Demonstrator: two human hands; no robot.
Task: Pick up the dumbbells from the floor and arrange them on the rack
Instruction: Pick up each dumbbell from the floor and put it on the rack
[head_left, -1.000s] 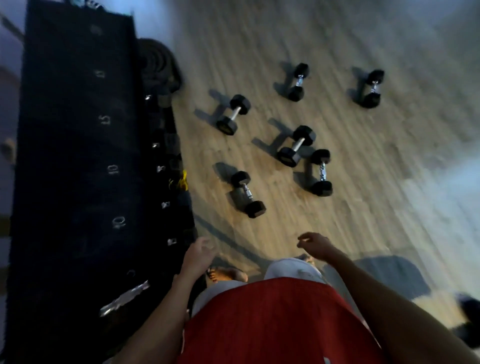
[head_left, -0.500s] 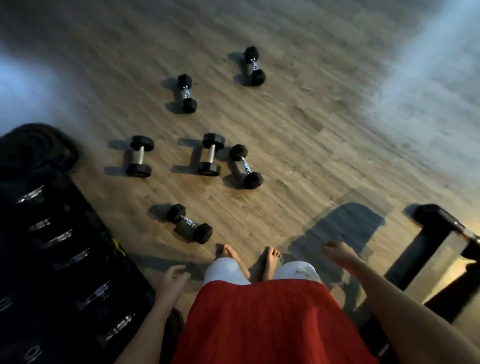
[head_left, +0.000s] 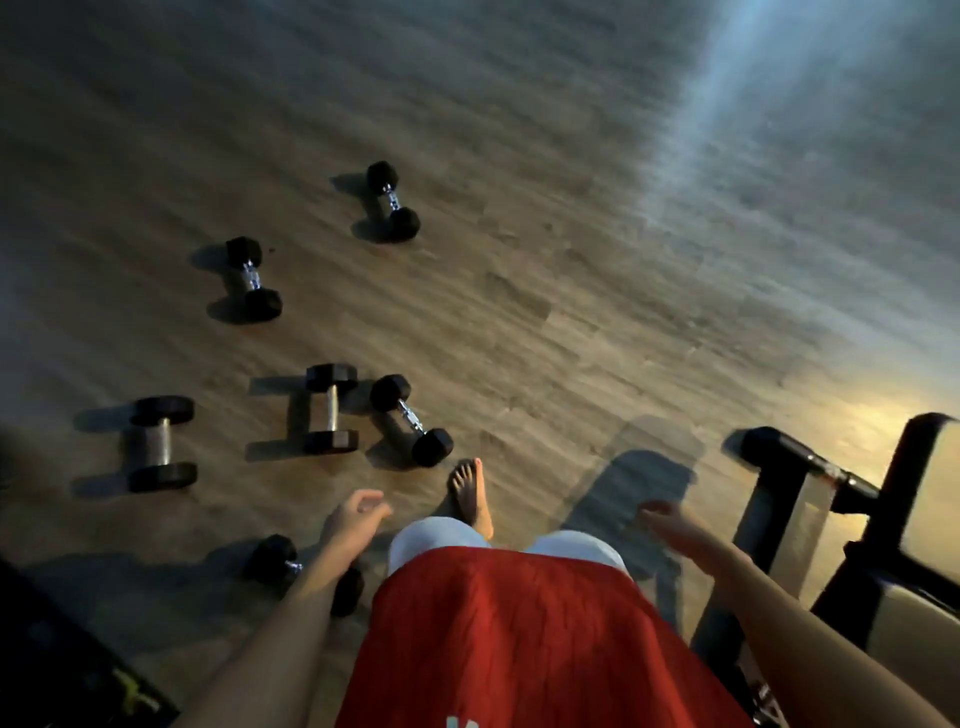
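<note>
Both hands empty. The left hand hangs with fingers loosely curled round nothing. The right hand is motion-blurred, fingers seemingly spread, and carries nothing either.

Nothing is lifted yet: six weights lie on the wood-plank floor.
- The nearest black rubber-headed dumbbell sits just below-left of the left hand, half hidden under that forearm.
- Ahead of the left hand lies a black hex-headed dumbbell with a chrome handle. Just beside it is a flat-ended black dumbbell.
- Further left is a thick-handled black dumbbell.
- Well beyond the left hand are two small black dumbbells, one nearer and one farther.

Change over the last second:
- The view has swung off the dark storage rack, which has slid to the lower-left corner behind the left hand (only an edge shows).
- A bare foot has stepped forward between the hands, toes near the hex-headed dumbbell.
- A black metal frame has appeared right of the right hand (bench or machine, cannot tell).

Reading: this looks like the walk-in to fetch, with no grasp started. The weight under the left forearm seems the easiest first pick. Carrying it back will likely mean turning left and behind.
</note>
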